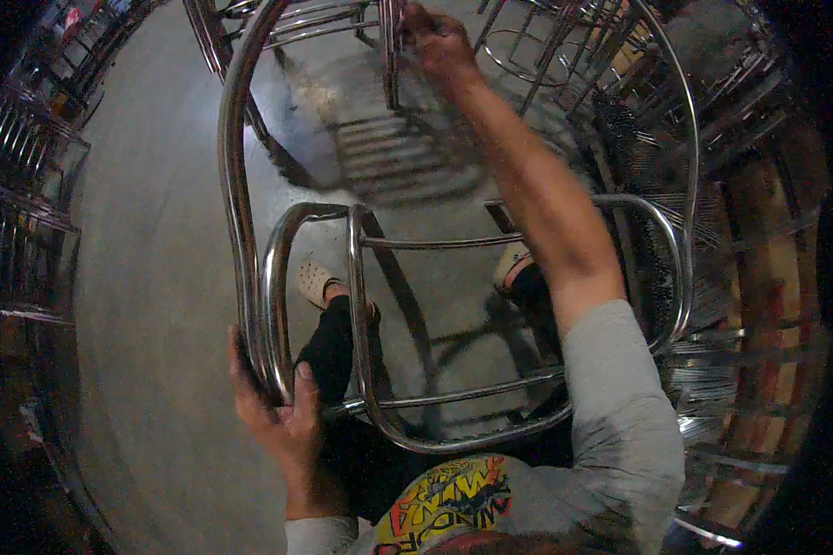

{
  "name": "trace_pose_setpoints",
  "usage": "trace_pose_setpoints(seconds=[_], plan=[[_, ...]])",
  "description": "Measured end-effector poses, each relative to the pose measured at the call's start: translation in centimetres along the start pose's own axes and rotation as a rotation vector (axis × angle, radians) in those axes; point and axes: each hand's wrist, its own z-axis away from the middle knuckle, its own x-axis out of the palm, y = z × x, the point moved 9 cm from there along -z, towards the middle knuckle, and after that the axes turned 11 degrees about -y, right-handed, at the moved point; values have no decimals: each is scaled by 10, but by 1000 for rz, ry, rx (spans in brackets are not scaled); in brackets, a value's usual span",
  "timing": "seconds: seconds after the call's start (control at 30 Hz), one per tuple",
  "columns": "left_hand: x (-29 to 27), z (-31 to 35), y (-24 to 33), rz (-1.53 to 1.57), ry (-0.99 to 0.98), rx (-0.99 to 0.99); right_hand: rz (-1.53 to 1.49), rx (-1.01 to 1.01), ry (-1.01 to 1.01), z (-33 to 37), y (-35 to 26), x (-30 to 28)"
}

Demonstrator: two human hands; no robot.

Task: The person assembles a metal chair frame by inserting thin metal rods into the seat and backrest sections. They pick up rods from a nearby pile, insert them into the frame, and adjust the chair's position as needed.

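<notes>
A shiny bent-tube metal chair frame (235, 166) stands in front of my body, its wide loop reaching up past the top of the picture. Lower down, its curved tubes and crossbars (463, 242) lie over my legs. My left hand (282, 416) is wrapped round the paired tubes at the frame's lower left corner. Stretched far forward through the loop, my right hand (440, 51) has its fingers curled in. It is beside an upright leg (391, 60) of another metal frame at the top; what the fingers hold, if anything, cannot be made out.
Stacked metal tube frames (18, 194) line the left side. On the right are more frames, a ring-braced stool base (528, 55), bundled metal tubes (703, 388) and brown cardboard-like pieces (759, 222). My feet in light clogs (317, 280) rest on the grey concrete floor (157, 305).
</notes>
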Motion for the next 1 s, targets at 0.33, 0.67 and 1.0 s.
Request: trace_pose_setpoints(seconds=[0.33, 0.67, 1.0], plan=[[-2, 1, 5, -66, 6, 49, -298, 348, 318, 18, 71, 48], [-1, 4, -2, 66, -32, 5, -200, 239, 356, 18, 38, 84], [-3, 5, 0, 111, -46, 57, 623, 451, 254, 34, -13, -9]])
